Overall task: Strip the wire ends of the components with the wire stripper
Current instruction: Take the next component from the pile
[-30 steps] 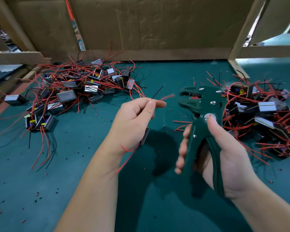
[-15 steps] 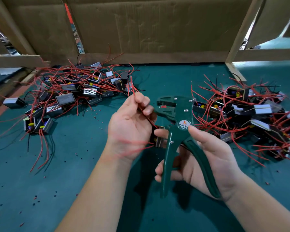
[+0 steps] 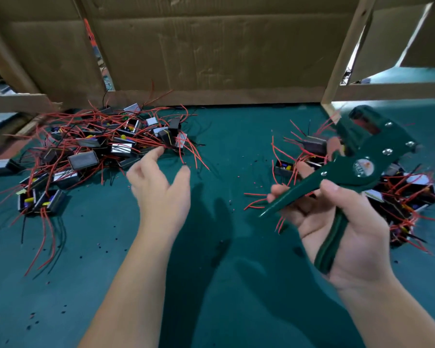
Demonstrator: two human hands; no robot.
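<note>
My right hand (image 3: 347, 222) grips the handles of a dark green wire stripper (image 3: 357, 169), its jaws raised toward the upper right above the right-hand pile of black box components with red wires (image 3: 399, 197). My left hand (image 3: 161, 189) is empty, fingers spread and relaxed, reaching at the near edge of the left-hand pile of components (image 3: 91, 151). Its index fingertip is close to a black component (image 3: 167, 136) at that pile's right end. Whether it touches a wire is blurred.
Teal mat (image 3: 224, 272) covers the table, dotted with small bits of stripped insulation. A cardboard wall (image 3: 211, 51) closes the back. A wooden post (image 3: 344, 54) stands at the back right, a wooden rail (image 3: 15, 101) at the back left.
My left hand let go of the component it held at the stripper and moved left to the left pile. My right hand swung the stripper up and to the right.
</note>
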